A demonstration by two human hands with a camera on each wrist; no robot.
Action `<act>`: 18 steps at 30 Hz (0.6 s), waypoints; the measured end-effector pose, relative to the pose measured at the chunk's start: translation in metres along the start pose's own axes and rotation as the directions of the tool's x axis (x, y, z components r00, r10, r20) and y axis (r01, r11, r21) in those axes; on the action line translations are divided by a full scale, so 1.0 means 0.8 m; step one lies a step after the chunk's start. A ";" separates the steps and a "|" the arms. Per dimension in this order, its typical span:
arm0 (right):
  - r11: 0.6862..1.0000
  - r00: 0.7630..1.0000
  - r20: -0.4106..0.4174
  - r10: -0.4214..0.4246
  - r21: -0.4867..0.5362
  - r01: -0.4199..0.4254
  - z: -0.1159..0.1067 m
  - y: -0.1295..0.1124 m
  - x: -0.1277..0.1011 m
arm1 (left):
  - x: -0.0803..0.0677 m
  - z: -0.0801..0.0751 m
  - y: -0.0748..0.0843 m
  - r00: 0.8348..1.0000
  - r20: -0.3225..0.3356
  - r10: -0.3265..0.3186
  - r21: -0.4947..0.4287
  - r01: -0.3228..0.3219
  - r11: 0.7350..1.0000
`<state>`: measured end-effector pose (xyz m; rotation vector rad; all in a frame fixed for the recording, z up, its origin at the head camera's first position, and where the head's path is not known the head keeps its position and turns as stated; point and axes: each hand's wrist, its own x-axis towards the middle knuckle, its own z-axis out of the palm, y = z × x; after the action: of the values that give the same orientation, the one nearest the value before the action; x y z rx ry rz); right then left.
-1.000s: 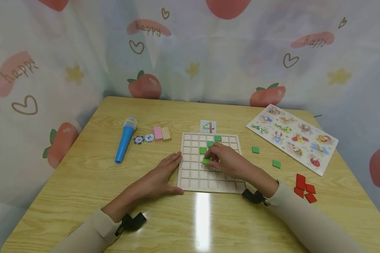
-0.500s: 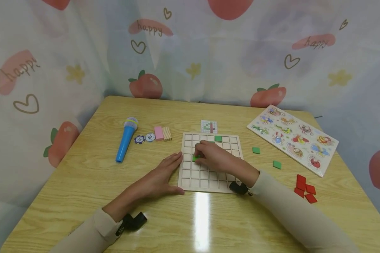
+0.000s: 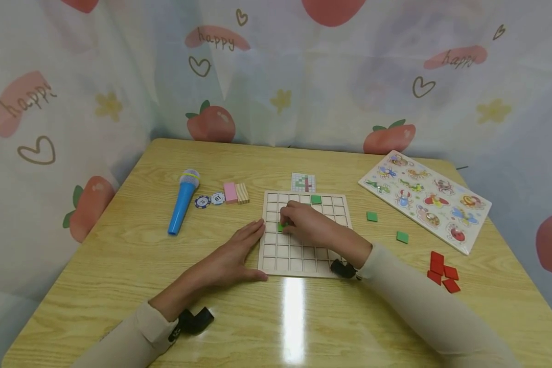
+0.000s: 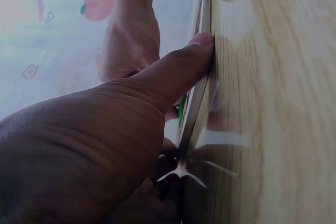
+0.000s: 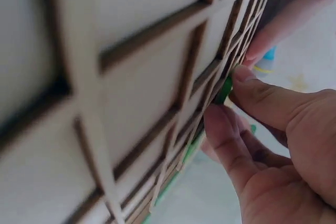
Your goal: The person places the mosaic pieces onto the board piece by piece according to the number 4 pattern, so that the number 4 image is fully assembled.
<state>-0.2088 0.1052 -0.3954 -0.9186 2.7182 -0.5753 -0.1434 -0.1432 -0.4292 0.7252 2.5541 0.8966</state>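
Note:
In the head view my right hand [image 3: 310,224] pinches a green square tile [image 3: 280,227] between thumb and fingers over the left part of a wooden grid board [image 3: 276,263]. The right wrist view shows the tile [image 5: 224,90] tilted against a cell of the grid. My left hand [image 3: 230,259] rests along the board's left side, fingers straight, with the thumb near its front corner. Another green tile [image 3: 316,199] lies in a cell of the far row; other tiles on the board are mostly hidden behind my right hand. A small pattern card [image 3: 303,182] lies just beyond the board.
Two loose green tiles [image 3: 371,216] and several red tiles [image 3: 437,263] lie right of the board. An insect puzzle board [image 3: 425,199] stands farther right. To the left are a blue toy microphone [image 3: 182,204], two chips [image 3: 202,202], a pink block [image 3: 230,192] and a striped wooden block [image 3: 242,193].
My right hand has moved left across the board with the green tile, then slightly away from me. It now covers tiles that showed earlier. My left hand has stayed in place.

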 end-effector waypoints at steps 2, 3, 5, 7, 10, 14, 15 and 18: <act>0.999 1.000 0.001 -0.030 -0.020 0.030 -0.002 0.000 -0.003 | -0.001 -0.001 0.000 1.000 0.001 0.002 0.002 -0.002 1.000; 0.998 0.999 0.000 -0.050 -0.028 0.050 -0.002 0.000 -0.004 | -0.001 -0.001 0.000 1.000 0.002 0.003 0.001 -0.003 1.000; 0.995 0.996 -0.007 -0.093 -0.047 0.093 -0.004 0.003 -0.010 | 0.000 -0.001 0.001 1.000 0.004 0.004 0.004 -0.004 1.000; 0.990 0.992 -0.006 -0.130 -0.052 0.129 -0.005 0.005 -0.014 | 0.000 -0.002 0.002 1.000 0.003 0.002 0.005 -0.002 1.000; 0.984 0.985 0.004 -0.170 -0.059 0.170 -0.007 0.006 -0.018 | 0.000 -0.002 0.002 1.000 0.000 -0.007 0.011 0.007 1.000; 0.976 0.979 0.031 -0.200 -0.082 0.202 -0.008 0.005 -0.018 | 0.000 -0.002 0.002 1.000 -0.005 -0.015 0.013 0.015 1.000; 0.975 0.979 0.041 -0.201 -0.087 0.204 -0.008 0.005 -0.019 | 0.000 -0.001 0.002 1.000 -0.005 -0.016 0.010 0.016 1.000; 0.969 0.976 0.077 -0.206 -0.121 0.214 -0.009 0.006 -0.024 | 0.000 0.000 0.002 1.000 -0.002 -0.019 0.002 0.019 1.000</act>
<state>-0.1987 0.1224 -0.3894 -1.2461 2.6447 -0.4022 -0.1431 -0.1418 -0.4283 0.6997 2.5595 0.8898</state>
